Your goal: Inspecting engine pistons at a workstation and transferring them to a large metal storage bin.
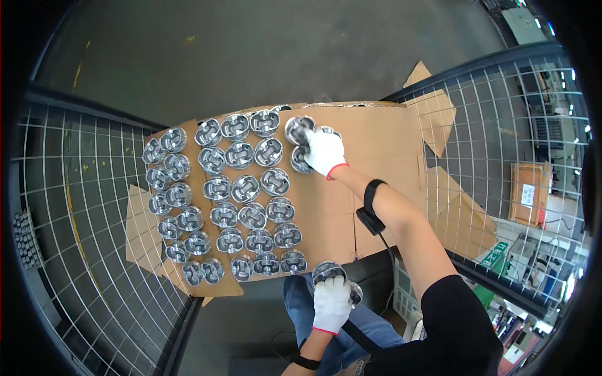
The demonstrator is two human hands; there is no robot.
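Shiny metal engine pistons (245,188) stand in rows on a brown cardboard sheet (376,150). At the far end of the sheet, my white-gloved right hand (326,151) has its fingers curled on a piston (300,130). Another piston (301,160) sits just beside these fingers, and part of a third shows behind the hand. Close to my body, below the sheet's near edge, my gloved left hand (332,303) is closed on a piston (329,271). A second piston (356,294) shows at that hand's right side; its hold is partly hidden.
Wire mesh panels (88,207) rise on the left, and another mesh panel (501,125) stands on the right. Loose cardboard pieces (461,210) lean by the right mesh. Beyond it are a brown box (530,193) and a green object (495,257). Grey floor (251,50) lies ahead.
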